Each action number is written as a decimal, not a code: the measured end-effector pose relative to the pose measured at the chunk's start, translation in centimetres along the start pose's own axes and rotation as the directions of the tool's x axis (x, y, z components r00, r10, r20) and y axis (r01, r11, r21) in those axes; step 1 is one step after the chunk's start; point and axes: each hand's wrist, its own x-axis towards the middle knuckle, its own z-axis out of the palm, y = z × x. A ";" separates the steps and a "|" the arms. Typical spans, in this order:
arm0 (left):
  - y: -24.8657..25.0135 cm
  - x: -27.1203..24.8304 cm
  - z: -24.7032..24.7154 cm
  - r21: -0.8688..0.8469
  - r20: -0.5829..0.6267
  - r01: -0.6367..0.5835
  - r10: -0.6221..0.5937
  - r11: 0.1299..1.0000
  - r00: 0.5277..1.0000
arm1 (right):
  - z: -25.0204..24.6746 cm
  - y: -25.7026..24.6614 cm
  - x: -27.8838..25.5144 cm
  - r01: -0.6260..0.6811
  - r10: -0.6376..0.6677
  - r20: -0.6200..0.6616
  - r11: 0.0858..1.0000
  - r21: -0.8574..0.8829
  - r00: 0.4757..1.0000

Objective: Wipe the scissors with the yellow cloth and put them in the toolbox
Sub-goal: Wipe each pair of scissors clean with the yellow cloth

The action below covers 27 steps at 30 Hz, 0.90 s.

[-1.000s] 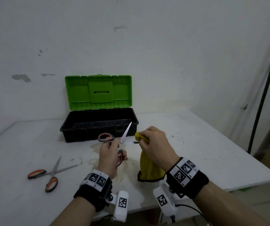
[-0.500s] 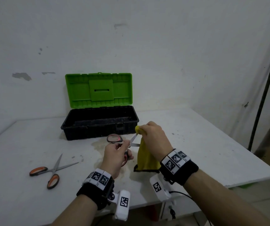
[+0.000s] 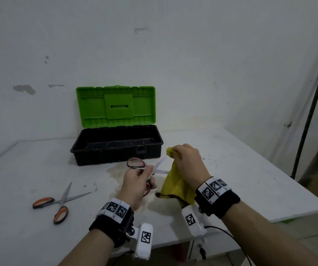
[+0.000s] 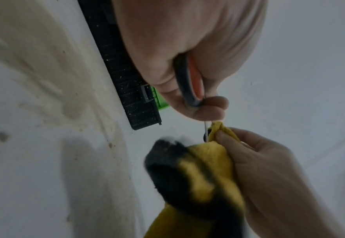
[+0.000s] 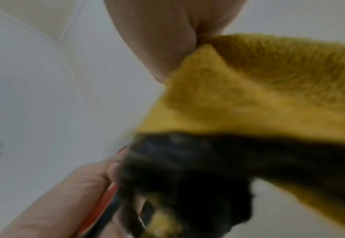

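Head view: left hand (image 3: 135,186) gripping red-handled scissors (image 3: 144,167), blades spread, above white table (image 3: 250,179) before open toolbox (image 3: 116,146); right hand (image 3: 188,164) pinching yellow cloth (image 3: 175,185) round upper blade. Orange scissors (image 3: 58,202) lying left.

Left wrist: fingers (image 4: 206,109) curled round handle.

Right wrist: cloth bunched in fist, blurred.

A white table (image 3: 250,181), stained and speckled, stands against a pale wall (image 3: 173,54) with scuffs and patches of chipped paint. A dark pole (image 3: 308,121) leans in the right-hand corner. The lighting is dim and even.
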 end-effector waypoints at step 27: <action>-0.1 -0.6 0.0 -0.013 0.025 0.108 -0.108 0.994 0.994 | -1.3 -1.0 -0.1 -0.049 0.049 0.035 0.999 -0.010 0.998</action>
